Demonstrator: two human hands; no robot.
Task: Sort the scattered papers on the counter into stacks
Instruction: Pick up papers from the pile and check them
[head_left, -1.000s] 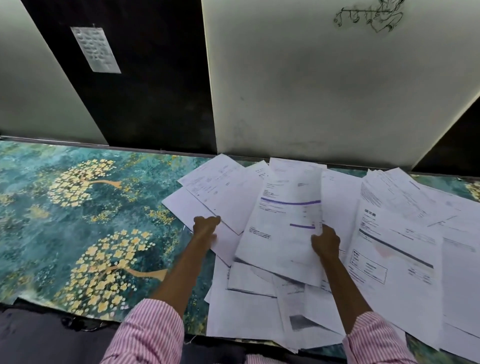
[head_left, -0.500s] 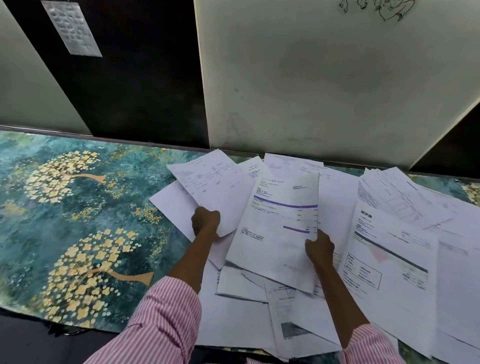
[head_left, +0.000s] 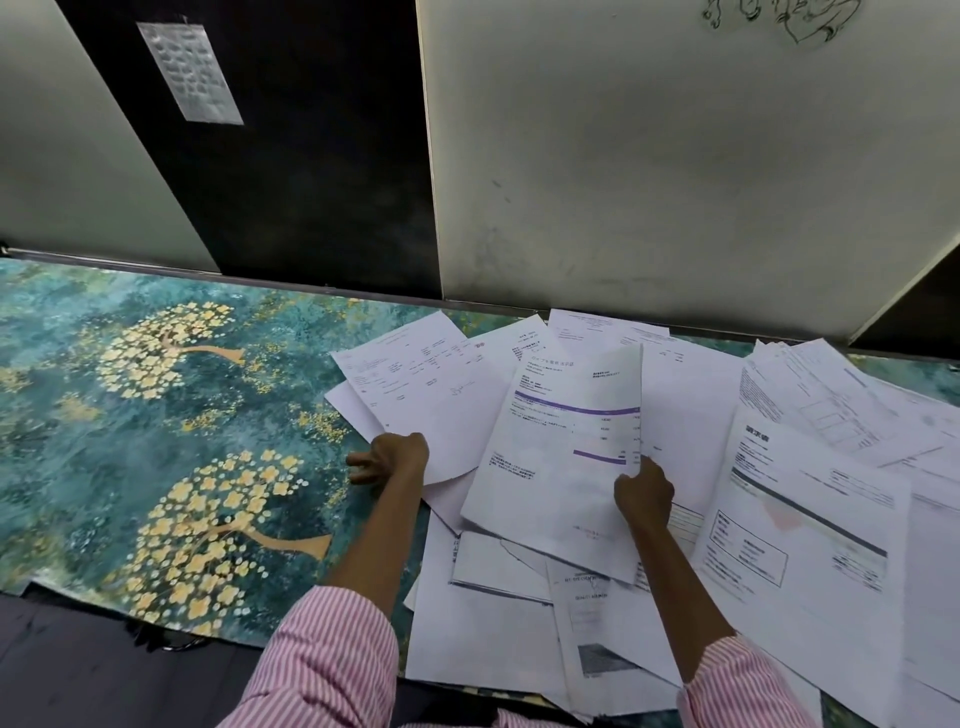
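Many white printed papers (head_left: 810, 525) lie scattered and overlapping on the right half of the counter (head_left: 130, 426). My right hand (head_left: 643, 493) grips the right edge of a sheet with purple lines (head_left: 561, 447), lifted and tilted above the pile. My left hand (head_left: 390, 457) pinches the lower left corner of a sheet with small print and a signature (head_left: 415, 379); that sheet curls up at my fingers. More sheets lie under both, partly hidden.
The counter is covered in a teal cloth with yellow flowering trees (head_left: 208, 535). Pale and dark wall panels (head_left: 649, 171) rise right behind the counter. A small grey notice (head_left: 189, 73) is stuck on the dark panel. Papers overhang the front edge (head_left: 519, 680).
My left hand has slid left and taken hold of the signed sheet's corner, lifting it. My right hand keeps the purple-lined sheet, raised a little higher.
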